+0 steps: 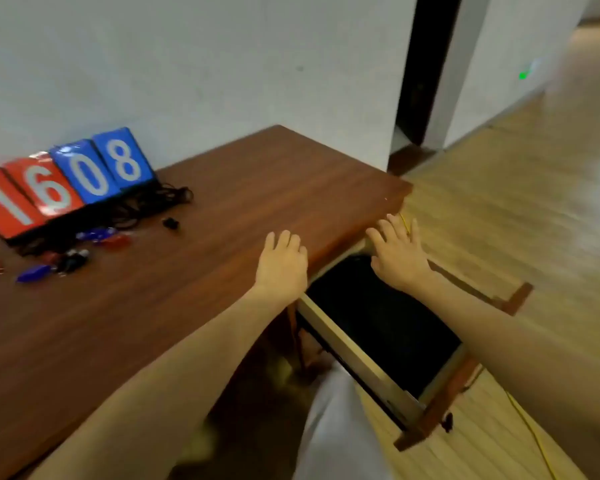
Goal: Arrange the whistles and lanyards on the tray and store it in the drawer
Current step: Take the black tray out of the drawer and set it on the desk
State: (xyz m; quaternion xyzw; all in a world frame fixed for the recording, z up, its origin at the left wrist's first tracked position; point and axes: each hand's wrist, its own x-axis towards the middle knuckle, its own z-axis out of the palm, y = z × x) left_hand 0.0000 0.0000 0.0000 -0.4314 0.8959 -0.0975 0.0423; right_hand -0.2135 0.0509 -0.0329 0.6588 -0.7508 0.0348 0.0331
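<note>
The scoreboard (pixel 66 181) at the desk's (pixel 257 174) far left reads 1 and 6 on red cards, 0 and 8 on blue. In front of it lie the lanyards (pixel 153 202), a black tangle, and the whistles (pixel 33 273), blue, red and black, scattered on the wood and well apart from both hands. The drawer (pixel 354 358) stands pulled out under the desk's right end. Its inside is black, and I cannot tell whether a tray lies there. A yellow cable (pixel 534 434) runs over the floor beside it. The left hand (pixel 283 258) lies flat at the desk's edge, fingers straight, holding nothing. The right hand (pixel 397 251) reaches over the drawer's back, fingers spread and empty.
</note>
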